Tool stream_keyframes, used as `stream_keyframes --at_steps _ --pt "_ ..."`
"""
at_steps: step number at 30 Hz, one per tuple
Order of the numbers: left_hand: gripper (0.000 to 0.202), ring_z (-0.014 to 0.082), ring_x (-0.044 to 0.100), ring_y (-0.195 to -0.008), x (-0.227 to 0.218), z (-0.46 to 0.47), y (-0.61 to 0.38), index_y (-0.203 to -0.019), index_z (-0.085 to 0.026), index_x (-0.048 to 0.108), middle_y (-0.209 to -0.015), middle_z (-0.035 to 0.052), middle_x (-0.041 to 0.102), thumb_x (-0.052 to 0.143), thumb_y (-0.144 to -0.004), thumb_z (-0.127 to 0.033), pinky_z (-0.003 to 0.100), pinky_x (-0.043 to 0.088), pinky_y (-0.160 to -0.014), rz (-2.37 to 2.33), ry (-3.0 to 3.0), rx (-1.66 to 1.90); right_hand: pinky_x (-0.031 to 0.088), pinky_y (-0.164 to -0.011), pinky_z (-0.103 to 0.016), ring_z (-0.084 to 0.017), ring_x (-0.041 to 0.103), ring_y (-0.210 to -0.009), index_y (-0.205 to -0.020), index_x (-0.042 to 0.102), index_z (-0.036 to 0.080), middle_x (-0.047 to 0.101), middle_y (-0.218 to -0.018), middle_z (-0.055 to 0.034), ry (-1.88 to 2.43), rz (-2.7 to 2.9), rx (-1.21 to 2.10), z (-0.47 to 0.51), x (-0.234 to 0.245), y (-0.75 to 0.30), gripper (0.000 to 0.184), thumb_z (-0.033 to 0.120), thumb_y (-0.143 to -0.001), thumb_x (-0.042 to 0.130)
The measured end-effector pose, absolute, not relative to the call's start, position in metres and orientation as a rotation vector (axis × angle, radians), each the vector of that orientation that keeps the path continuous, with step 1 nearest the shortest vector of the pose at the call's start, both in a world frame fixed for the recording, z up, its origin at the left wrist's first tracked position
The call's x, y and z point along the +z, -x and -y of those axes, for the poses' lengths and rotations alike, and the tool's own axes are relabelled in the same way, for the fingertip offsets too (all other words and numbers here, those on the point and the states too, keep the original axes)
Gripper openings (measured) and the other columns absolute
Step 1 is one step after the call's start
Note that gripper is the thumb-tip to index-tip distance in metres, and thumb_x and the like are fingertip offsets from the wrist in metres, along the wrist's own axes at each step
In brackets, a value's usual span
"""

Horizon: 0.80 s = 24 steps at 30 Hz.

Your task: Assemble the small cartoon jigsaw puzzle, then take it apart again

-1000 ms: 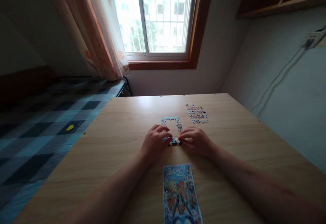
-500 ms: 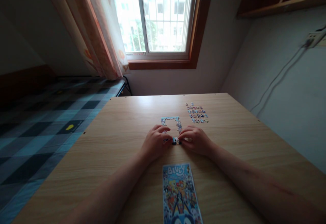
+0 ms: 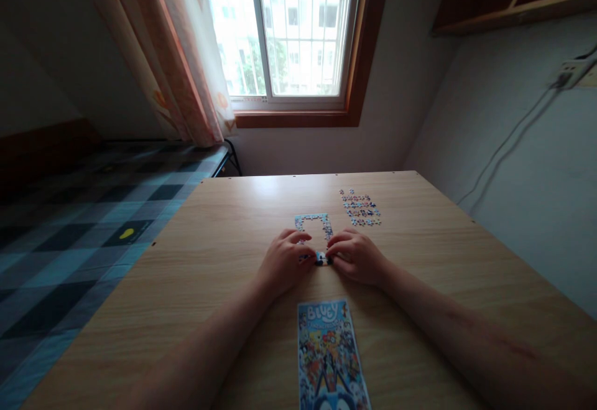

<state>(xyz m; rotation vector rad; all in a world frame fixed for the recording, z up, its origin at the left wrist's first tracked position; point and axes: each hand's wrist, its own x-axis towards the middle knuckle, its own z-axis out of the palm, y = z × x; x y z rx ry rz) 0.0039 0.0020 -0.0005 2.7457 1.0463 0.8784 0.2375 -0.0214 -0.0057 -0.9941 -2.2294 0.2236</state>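
Note:
A small jigsaw frame (image 3: 314, 218), only its border assembled, lies in the middle of the wooden table (image 3: 214, 254). My left hand (image 3: 283, 260) rests on its near left corner with fingers curled down onto the pieces. My right hand (image 3: 355, 256) sits at the near right corner, fingers bent and pressing on the bottom edge pieces (image 3: 321, 259). Both hands touch the frame's near edge, and the fingertips nearly meet. What is pinched under the fingers is too small to make out.
Several loose puzzle pieces (image 3: 360, 207) lie in rows at the back right. A colourful picture card (image 3: 330, 354) lies flat near the table's front edge. A bed with a checked cover (image 3: 69, 223) stands on the left, with a window and curtain behind.
My right hand has slid a little left, closer to the left hand, covering more of the frame's near edge. The left hand has barely moved.

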Motion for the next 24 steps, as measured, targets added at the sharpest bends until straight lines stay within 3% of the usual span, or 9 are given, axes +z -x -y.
stream_keyframes --at_steps 24 --pt "0.014 0.0243 0.060 -0.103 -0.0008 -0.0025 -0.0036 -0.079 -0.029 0.078 -0.110 0.0025 0.072 0.075 -0.079 -0.016 0.044 0.053 -0.093 -1.042 -2.746 0.870 0.049 -0.085 -0.034 -0.019 0.061 -0.092 -0.075 0.075 0.024 0.073 -0.100 -0.0011 1.046 2.228 0.055 0.0181 -0.0122 -0.2381 0.021 0.006 -0.076 0.065"
